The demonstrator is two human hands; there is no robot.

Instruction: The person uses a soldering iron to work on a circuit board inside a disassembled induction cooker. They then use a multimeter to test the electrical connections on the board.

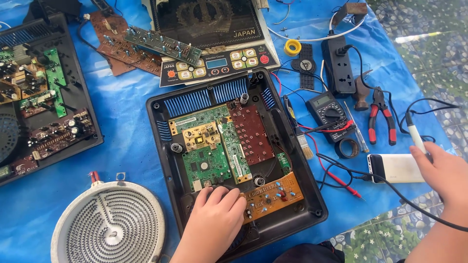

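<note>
**Hands on an opened induction cooker, soldering iron in the right**

Left hand [214, 214] lies palm down, fingers curled loosely, on the near-left corner of the open black cooker housing [165, 160]; it presses there and grips nothing that can be seen. Fingertips sit just beside the orange circuit board [273, 195] at the housing's near edge. Above it: green circuit boards [207, 163] and a dark red perforated board [251, 134] (all inside the housing).

Right hand [441, 173] is closed round a white soldering iron [414, 131], tip pointing away, black cable running off toward the near side. Hand rests over a white power bank [392, 168], touching it.

Between the hands, right of the housing: a multimeter [329, 112] with red probe leads, a small brush [303, 143], red-handled pliers [381, 117], a black power strip [338, 63]. Near left on the blue tarp [126, 141]: a round coil heating element [109, 224]. Far left, a second opened unit [39, 92].
</note>
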